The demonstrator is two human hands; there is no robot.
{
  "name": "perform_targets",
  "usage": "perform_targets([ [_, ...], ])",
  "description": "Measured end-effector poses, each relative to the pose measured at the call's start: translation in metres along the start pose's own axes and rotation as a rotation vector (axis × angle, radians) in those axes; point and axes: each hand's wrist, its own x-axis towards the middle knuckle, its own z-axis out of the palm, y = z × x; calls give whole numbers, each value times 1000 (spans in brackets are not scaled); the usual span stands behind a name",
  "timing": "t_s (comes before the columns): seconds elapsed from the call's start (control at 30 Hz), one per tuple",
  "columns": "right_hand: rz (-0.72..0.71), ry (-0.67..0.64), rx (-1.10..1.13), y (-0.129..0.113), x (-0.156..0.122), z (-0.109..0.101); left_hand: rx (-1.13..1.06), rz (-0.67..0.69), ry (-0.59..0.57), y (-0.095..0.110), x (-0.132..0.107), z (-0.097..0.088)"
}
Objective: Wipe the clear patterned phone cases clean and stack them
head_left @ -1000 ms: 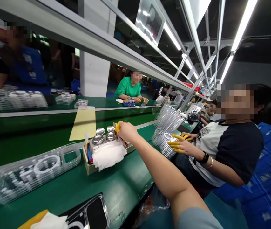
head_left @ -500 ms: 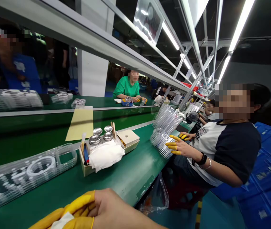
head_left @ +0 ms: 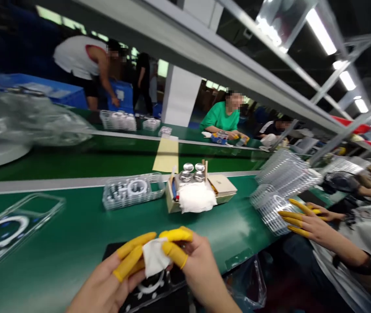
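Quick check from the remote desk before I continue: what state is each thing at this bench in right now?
Left hand: yellow finger cots on, pinching the wipe.
Right hand: yellow finger cots on, pinching the wipe.
White wipe: held between both hands.
Clear case: lying beneath the hands, partly hidden.
Metal-topped jars: upright in the wooden box, lids on.
Wooden box: white tissue draped over its front.
Co-worker's hand: fingers spread at the clear stack.

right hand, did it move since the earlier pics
Yes. The right hand has pulled back from the wooden caddy towards the camera, and now sits well below the caddy in the view, pinching a white wipe.
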Motion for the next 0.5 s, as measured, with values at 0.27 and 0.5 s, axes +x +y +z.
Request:
perform_targets([
  [0.27, 137, 20, 155, 3, -4, 3, 39, -29, -146, 19, -15, 18],
  [0.5, 12, 21, -59, 3, -8, -1, 27, -31, -166, 21, -18, 21],
])
